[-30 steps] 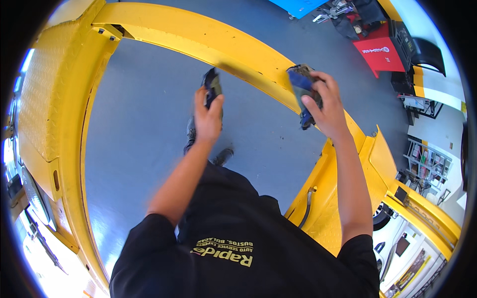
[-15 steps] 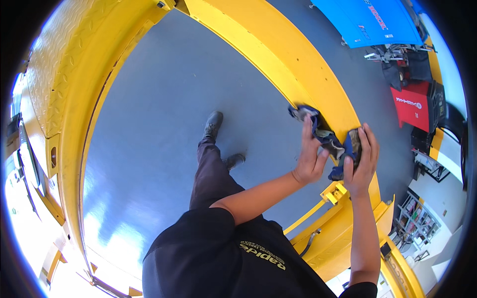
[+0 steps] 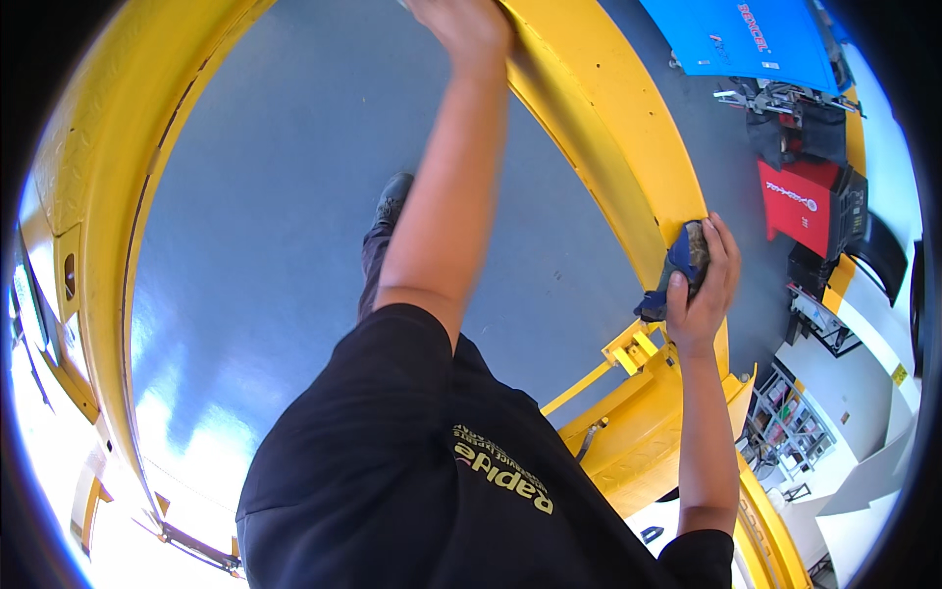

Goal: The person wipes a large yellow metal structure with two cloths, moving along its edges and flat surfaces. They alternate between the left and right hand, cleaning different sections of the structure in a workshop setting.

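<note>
Head view: the right hand (image 3: 708, 285) grips a bunched blue and brown cloth (image 3: 677, 265), which lies against the yellow beam (image 3: 628, 123). The left hand (image 3: 466, 27) is at the upper picture edge, beside the same beam; its fingers are cut off, so its grip cannot be determined. Beyond the beam stands a red box (image 3: 800, 204).

The cloth (image 3: 677, 263) in the right hand (image 3: 706, 285) lies against the beam (image 3: 613, 113), left of the box (image 3: 800, 204).
</note>
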Available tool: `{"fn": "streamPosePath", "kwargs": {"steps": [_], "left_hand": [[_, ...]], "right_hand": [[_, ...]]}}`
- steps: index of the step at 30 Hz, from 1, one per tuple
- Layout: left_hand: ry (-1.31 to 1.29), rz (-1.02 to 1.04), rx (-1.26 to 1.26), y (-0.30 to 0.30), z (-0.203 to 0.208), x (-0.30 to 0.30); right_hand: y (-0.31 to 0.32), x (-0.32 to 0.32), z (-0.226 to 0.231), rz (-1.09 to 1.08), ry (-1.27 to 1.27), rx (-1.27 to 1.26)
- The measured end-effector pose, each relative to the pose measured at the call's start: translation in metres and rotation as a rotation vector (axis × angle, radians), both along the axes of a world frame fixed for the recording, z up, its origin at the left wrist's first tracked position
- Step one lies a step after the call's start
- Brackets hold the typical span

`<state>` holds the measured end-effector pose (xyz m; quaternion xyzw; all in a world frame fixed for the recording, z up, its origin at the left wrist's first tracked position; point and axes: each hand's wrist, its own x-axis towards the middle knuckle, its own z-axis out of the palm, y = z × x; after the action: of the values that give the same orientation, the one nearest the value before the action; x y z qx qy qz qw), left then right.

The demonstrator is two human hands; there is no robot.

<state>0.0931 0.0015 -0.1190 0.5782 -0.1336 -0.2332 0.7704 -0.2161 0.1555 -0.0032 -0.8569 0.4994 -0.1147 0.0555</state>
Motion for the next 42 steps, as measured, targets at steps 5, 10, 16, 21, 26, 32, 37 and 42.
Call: {"fn": "streamPosePath", "kwargs": {"steps": [5, 10, 16, 21, 26, 32, 37, 42], "left_hand": [[-0.379, -0.094, -0.043, 0.118, 0.017, -0.159], [-0.328, -0.418, 0.014, 0.182, -0.002, -0.235], [-0.433, -0.139, 0.018, 0.093, -0.023, -0.126], [-0.335, -0.147, 0.057, 0.019, -0.037, 0.008], [-0.277, -0.003, 0.046, -0.023, -0.038, 0.058], [-0.246, -0.149, 0.055, 0.129, -0.018, -0.178], [-0.058, -0.832, 0.224, 0.253, -0.013, -0.320], [0.237, -0.560, 0.089, 0.208, -0.015, -0.279]], "right_hand": [[-0.002, 0.003, 0.001, -0.001, 0.007, 0.004], [-0.003, 0.002, 0.000, 0.004, -0.044, 0.011], [-0.001, 0.001, 0.001, 0.004, -0.041, 0.023], [-0.001, 0.002, 0.001, -0.004, -0.036, 0.003], [-0.003, 0.004, -0.001, 0.008, -0.029, -0.032], [-0.003, 0.003, -0.003, -0.009, -0.071, -0.026], [-0.003, 0.000, -0.005, -0.014, -0.107, -0.038], [0.000, 0.001, -0.003, -0.048, -0.140, -0.005]]}}
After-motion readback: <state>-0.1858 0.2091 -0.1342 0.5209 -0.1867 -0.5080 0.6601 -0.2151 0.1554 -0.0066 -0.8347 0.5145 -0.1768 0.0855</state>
